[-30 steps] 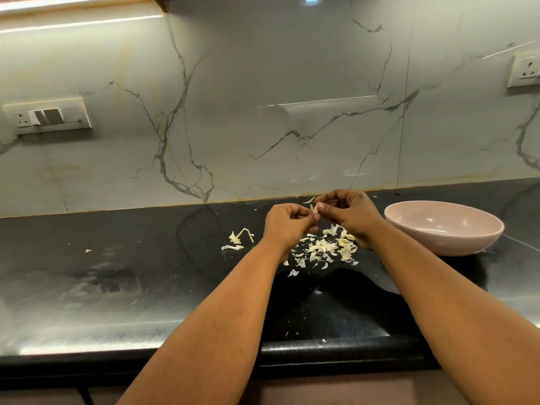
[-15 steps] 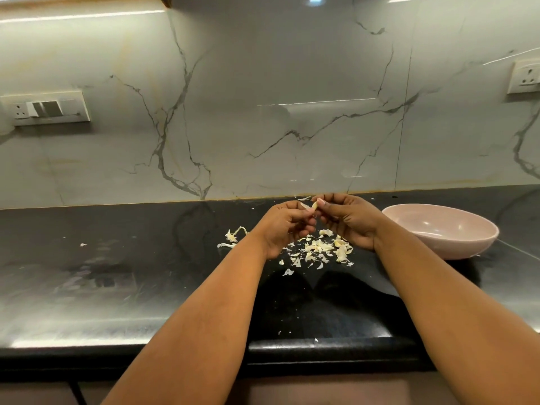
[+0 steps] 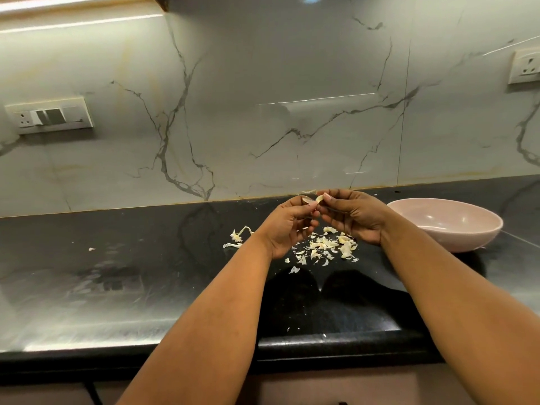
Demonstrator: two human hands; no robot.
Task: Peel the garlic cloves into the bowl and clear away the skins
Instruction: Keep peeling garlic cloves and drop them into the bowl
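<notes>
Garlic clove (image 3: 319,198) pinched between left hand (image 3: 287,226) and right hand (image 3: 355,215), up above the dark surface (image 3: 140,258). Pile of skins (image 3: 324,249) lying right under both hands. Pink bowl (image 3: 455,229) sitting near, off to the right.

Single head-worn view, facing forward and down, near the counter (image 3: 117,287), wall behind
</notes>
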